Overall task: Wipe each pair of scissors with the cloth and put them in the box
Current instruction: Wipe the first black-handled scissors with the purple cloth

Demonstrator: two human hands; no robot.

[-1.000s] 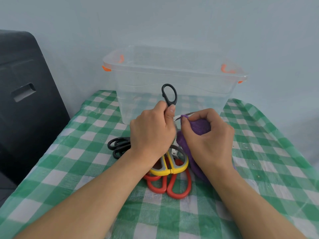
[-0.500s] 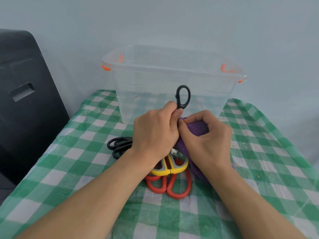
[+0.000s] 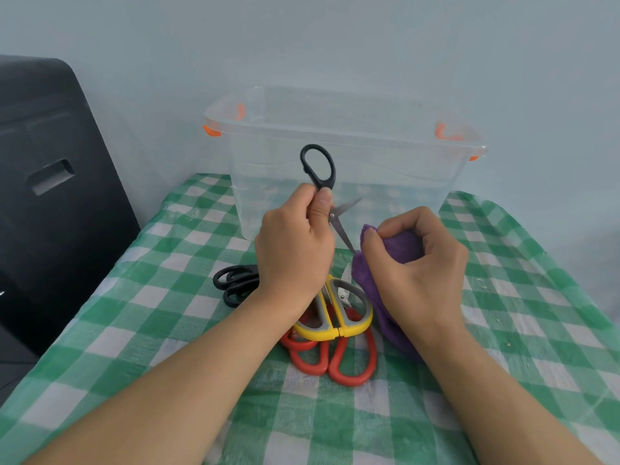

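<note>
Left hand [image 3: 295, 250] holds black scissors [image 3: 322, 182] (blades parted) against purple cloth [image 3: 399, 250].

Two bare forearms reach up from the lower corners of the frame and converge near its centre. The left hand [image 3: 295, 250] sits just left of centre with its back toward the camera, fingers curled, thumb and forefinger pinching the black scissors [image 3: 322, 176] just below the handle loop, which stands up above the knuckles. The right hand [image 3: 416, 263] lies just right of centre, slightly lower, wrist bent a little, with its fingers and thumb curled round a bunched purple cloth [image 3: 402, 246]. The two hands are close together but apart, with one scissor blade slanting down across the gap to meet the cloth.
</note>
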